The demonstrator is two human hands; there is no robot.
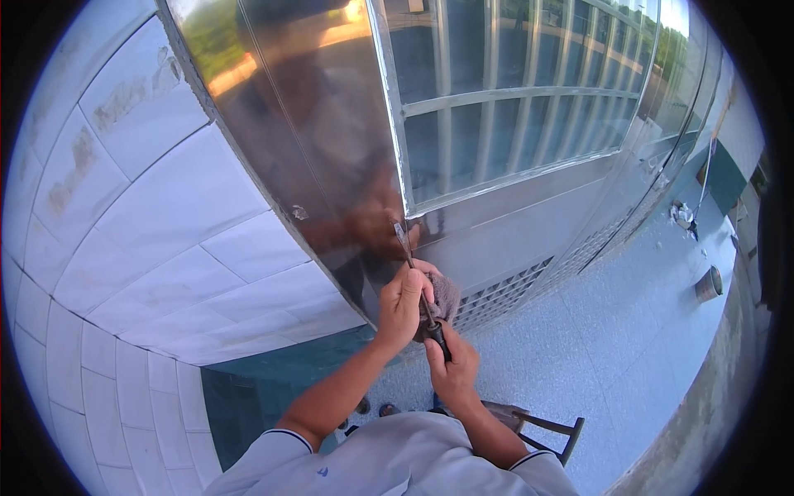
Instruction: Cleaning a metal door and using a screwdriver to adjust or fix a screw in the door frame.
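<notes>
The person's right hand [454,362] is wrapped round the black handle of a flat-bladed tool [428,311]; the left hand [403,302] pinches its shaft, with a brown cloth [447,294] bunched alongside. The tip sits by the window frame's [403,169] lower-left corner.

It looked like a building's outdoor entrance: a silvery polished-metal door [521,219] with a rectangular barred window [513,62], a white rectangular-tiled wall [182,182], and green foliage [209,41] mirrored in the metal.
</notes>
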